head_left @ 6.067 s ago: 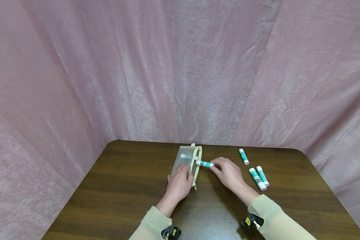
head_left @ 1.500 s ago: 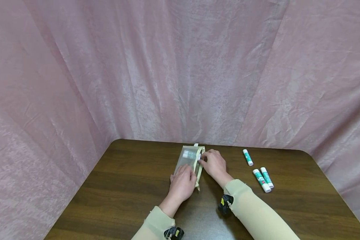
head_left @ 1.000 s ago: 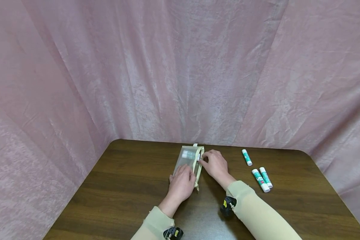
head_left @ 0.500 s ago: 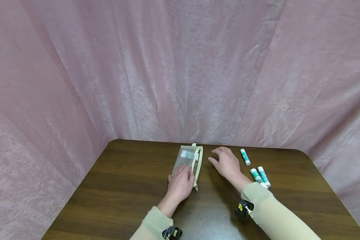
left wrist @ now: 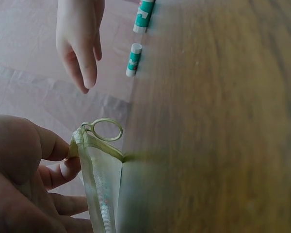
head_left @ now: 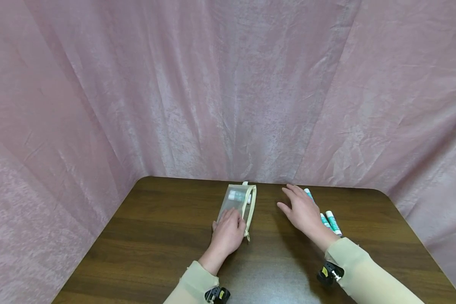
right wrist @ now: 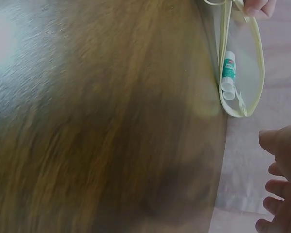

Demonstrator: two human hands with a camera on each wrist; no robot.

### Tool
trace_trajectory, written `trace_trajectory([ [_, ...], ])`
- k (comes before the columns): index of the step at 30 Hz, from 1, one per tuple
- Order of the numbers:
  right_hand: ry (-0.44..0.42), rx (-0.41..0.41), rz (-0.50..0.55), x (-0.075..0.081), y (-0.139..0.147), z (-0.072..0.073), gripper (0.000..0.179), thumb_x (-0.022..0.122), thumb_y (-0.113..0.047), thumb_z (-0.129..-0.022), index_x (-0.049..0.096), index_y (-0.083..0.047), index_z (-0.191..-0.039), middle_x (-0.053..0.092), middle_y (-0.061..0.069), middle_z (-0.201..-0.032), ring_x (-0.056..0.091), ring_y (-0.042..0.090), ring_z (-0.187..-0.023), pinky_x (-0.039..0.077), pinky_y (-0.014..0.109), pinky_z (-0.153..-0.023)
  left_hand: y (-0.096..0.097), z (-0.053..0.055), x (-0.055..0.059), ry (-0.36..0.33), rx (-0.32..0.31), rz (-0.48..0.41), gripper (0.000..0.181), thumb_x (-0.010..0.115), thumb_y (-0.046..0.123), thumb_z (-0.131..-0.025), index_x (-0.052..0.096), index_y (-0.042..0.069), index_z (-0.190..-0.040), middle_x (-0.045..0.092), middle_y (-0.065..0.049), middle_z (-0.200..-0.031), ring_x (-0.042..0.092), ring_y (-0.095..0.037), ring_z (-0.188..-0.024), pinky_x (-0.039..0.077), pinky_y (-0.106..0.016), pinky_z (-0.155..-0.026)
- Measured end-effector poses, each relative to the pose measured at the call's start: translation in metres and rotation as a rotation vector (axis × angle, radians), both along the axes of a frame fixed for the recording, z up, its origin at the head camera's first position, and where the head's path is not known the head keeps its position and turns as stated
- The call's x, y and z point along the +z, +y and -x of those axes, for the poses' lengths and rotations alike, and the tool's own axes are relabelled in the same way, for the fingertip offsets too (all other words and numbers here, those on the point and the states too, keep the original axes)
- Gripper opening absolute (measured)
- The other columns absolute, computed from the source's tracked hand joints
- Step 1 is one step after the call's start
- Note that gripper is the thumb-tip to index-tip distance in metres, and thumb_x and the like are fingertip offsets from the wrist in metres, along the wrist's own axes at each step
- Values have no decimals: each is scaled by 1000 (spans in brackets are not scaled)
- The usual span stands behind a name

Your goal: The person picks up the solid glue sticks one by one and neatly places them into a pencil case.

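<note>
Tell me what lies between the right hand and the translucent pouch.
Only bare brown tabletop lies between the right hand and the pouch; the head view shows that stretch.

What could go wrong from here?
The pouch gapes open, so the tubes inside might slip back out if it tips. The left hand pinches its rim; if that grip slackened, the mouth could sag, making it harder to put anything in. The loose tubes are round and lie on the bare table near the right hand, so a careless nudge might set one rolling.
</note>
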State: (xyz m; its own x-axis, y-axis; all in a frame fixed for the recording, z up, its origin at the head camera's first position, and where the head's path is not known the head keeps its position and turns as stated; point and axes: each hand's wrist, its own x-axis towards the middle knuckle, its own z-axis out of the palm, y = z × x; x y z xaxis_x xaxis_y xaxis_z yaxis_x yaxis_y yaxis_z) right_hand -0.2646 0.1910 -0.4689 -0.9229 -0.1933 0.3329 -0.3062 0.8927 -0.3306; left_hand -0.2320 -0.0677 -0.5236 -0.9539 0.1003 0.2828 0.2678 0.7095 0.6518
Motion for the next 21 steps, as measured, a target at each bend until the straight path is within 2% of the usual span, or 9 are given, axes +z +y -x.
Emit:
trace_trajectory([
  [4,15,18,-25,0,9,-6,61,74,-31,-107,57,3,-155,52,25,-163,43,47,-154,34,66,-124,1,-6,12,-19,-19,-23,22,54,19,-106,51,17,-84,63,-26,-149,48,-59,-146,28,-95,-104],
  [13,28,11,-76,4,26,-12,67,72,-33,-108,51,6,-158,51,30,-162,42,51,-154,28,66,-127,1,-6,15,-18,-22,-11,23,54,18,-106,51,17,-84,65,-25,-148,49,-59,-145,29,-94,-104],
  [17,36,-8,-80,6,33,-14,68,75,-32,-106,52,7,-157,52,32,-160,43,52,-152,28,67,-126,2,-3,9,15,-15,2,23,52,21,-107,51,18,-84,66,-23,-146,51,-59,-142,32,-94,-100],
  [21,32,-24,-85,6,41,-14,68,75,-31,-106,51,8,-157,51,33,-160,43,53,-152,28,68,-126,3,-4,15,-17,-16,9,23,53,16,-106,51,16,-84,65,-24,-147,49,-60,-144,30,-93,-103],
])
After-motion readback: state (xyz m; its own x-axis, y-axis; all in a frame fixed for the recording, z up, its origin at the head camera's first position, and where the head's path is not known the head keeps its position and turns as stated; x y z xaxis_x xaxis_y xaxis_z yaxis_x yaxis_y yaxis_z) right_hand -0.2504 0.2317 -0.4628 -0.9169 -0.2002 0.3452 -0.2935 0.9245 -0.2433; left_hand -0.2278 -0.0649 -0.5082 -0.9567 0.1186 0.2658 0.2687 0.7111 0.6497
